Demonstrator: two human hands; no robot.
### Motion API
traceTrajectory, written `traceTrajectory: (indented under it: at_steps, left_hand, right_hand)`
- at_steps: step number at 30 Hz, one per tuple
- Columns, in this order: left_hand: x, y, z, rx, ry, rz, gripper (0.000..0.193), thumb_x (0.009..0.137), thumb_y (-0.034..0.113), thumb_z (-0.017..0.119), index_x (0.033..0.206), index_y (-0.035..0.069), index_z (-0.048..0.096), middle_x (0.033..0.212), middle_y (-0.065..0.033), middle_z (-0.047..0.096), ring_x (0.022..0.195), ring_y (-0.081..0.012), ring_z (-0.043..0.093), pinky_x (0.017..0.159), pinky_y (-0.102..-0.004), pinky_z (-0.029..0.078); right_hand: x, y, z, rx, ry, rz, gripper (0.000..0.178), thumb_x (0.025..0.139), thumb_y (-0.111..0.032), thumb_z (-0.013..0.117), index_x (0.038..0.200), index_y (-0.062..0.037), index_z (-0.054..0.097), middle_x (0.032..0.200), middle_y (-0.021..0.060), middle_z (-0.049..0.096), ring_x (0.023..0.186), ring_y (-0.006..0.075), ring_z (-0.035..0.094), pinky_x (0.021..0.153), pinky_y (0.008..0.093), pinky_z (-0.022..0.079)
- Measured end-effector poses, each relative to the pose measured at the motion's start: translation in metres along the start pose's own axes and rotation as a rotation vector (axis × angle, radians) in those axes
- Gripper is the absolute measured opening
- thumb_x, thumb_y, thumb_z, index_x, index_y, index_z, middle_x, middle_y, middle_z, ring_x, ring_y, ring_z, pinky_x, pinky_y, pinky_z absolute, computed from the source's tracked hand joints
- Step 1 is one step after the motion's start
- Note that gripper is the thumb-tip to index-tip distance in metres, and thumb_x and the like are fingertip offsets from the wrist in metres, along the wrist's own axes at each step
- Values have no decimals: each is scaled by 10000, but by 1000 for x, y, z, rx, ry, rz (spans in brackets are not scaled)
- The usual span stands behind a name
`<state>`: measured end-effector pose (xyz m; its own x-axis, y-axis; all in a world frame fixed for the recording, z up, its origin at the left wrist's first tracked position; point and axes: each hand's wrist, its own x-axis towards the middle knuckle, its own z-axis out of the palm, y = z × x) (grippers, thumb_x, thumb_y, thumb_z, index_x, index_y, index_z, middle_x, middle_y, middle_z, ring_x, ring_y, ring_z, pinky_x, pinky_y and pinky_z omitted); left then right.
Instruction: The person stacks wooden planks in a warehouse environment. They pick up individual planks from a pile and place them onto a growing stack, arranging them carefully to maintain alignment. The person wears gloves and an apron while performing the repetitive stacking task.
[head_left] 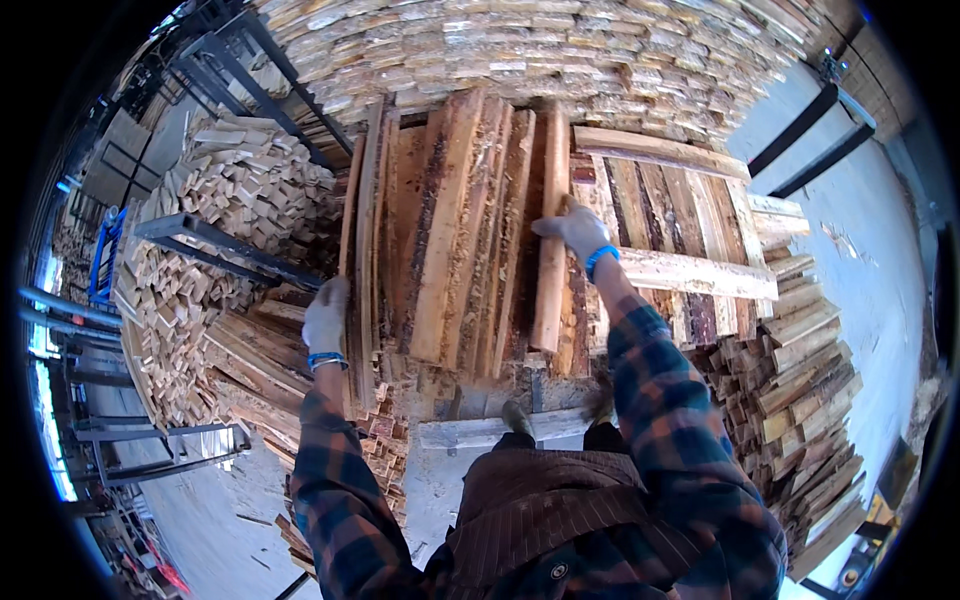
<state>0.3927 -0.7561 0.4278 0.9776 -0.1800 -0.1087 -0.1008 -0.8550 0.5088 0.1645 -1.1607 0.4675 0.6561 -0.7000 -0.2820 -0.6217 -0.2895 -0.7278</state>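
Wooden boards (447,250) lie toward eleven o'clock.
Left hand (326,320), at nine o'clock, touches their edge; right hand (577,236), at two o'clock, lies over a plank (550,295); whether the fingers grip, I cannot tell.

"Where are the hands?"
"The gloved left hand (326,318) is at nine o'clock, against long boards (369,220); the right hand (578,234), near two, lies on a narrow board (550,295)."
"And twelve?"
"A wall of stacked timber (530,55)."
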Motion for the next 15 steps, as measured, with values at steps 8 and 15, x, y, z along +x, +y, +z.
traceTrajectory:
  at_steps: [8,15]
  left_hand:
    - [-12,57,-14,227,-286,135,1042,688,723,690,1450,67,414,1137,-262,658,1056,-407,640,897,-471,517]
    - [16,21,-22,49,-353,80,1012,684,664,724,1447,62,444,1305,-183,605,1142,-286,607,972,-371,473]
  right_hand:
    - [2,54,-24,331,41,63,232,766,-150,661,935,8,672,742,71,658,589,154,587,547,285,470]
    - [6,90,-6,744,78,77,363,805,-103,703,1128,46,630,966,98,685,822,196,647,770,317,522]
